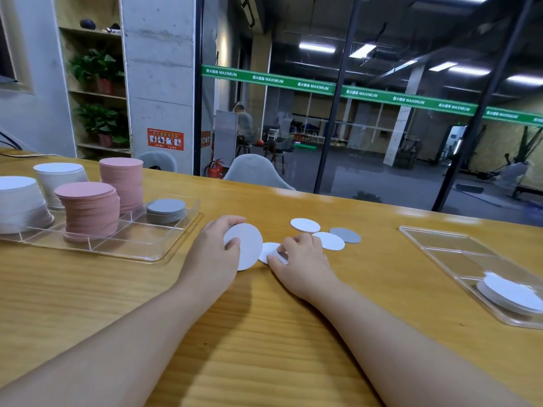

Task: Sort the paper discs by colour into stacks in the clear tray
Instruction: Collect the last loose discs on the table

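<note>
The clear tray [164,254] on the left of the surface [264,333] already has white, pink and grey stacks. Left hand [217,248] grips a white disc [248,245]; right hand [299,254] pinches another white one [269,250]. I'd lift its edge first, then carry both over together.

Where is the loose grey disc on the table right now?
In the head view the grey disc lies flat on the wooden table, right of centre, rightmost of the loose discs, beside a white disc and beyond the right hand.
</note>
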A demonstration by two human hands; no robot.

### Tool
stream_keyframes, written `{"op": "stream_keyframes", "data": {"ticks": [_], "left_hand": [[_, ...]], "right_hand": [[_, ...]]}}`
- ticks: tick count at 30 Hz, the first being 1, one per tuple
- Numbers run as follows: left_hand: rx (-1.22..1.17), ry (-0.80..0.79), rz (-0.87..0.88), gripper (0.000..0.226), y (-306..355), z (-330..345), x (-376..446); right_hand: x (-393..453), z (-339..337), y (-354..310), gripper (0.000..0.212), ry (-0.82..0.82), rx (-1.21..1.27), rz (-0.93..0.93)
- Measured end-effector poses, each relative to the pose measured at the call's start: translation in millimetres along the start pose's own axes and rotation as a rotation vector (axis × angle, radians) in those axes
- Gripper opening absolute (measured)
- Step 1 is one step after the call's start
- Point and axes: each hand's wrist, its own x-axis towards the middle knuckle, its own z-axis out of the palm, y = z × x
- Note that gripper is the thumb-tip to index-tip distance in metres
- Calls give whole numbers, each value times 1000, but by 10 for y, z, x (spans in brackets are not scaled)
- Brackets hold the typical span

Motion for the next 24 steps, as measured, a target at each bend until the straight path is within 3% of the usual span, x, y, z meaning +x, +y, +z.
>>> {"op": "stream_keyframes", "data": {"ticks": [6,13,19,24], "left_hand": [[7,-1,-11,37,9,-4,-8],[-10,8,-55,36,20,6,-5],[-82,64,-73,36,0,5,33],[-38,95,-57,38,-34,-6,44]], "right_hand": [[-63,-105,0,35,-116,117,-1],[-64,-100,66,63,-33,368,22],[-86,-112,125,46,128,565,78],[-133,-140,74,38,223,704,-48]]}}
